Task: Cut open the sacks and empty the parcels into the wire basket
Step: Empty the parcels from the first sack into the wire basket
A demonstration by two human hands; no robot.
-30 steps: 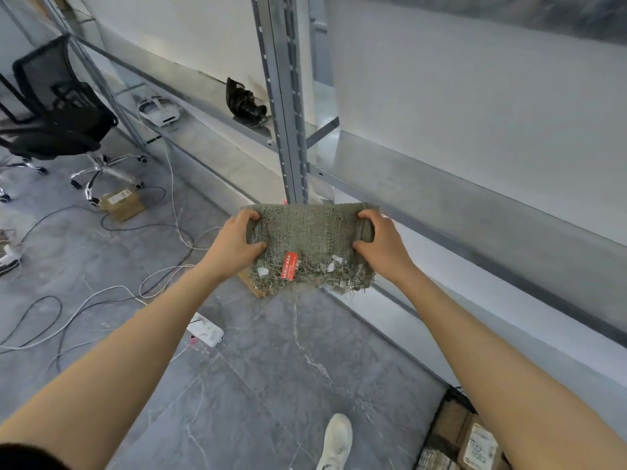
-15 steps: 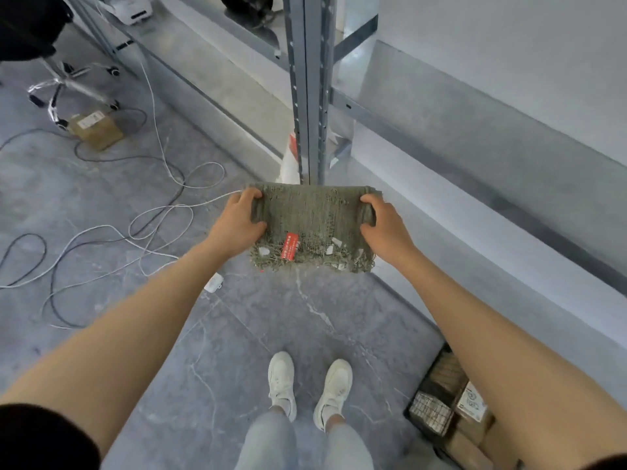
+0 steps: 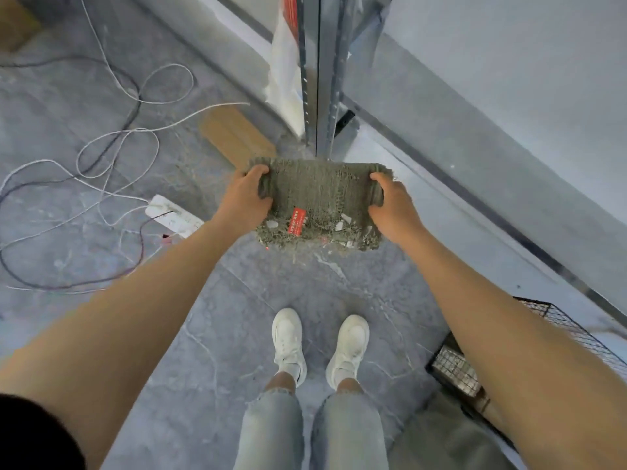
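Observation:
A folded grey-green woven sack [image 3: 322, 195] with a red label and a frayed lower edge is held flat in the air in front of me. My left hand [image 3: 242, 201] grips its left end, and my right hand [image 3: 393, 208] grips its right end, fingers curled over the fold. The black wire basket [image 3: 556, 320] stands on the floor at the lower right, partly hidden by my right forearm. A parcel [image 3: 454, 369] shows inside it through the mesh.
A metal rack upright [image 3: 320, 72] rises just beyond the sack, a white bag [image 3: 285, 83] leaning beside it. A flat cardboard piece [image 3: 237, 135], a white power strip [image 3: 174, 215] and loose cables [image 3: 101, 144] lie on the grey floor at left. My feet in white shoes [image 3: 320, 344] stand below.
The view has tilted further down towards the floor and my feet. Both hands keep the same grip on the folded sack, which stays between them.

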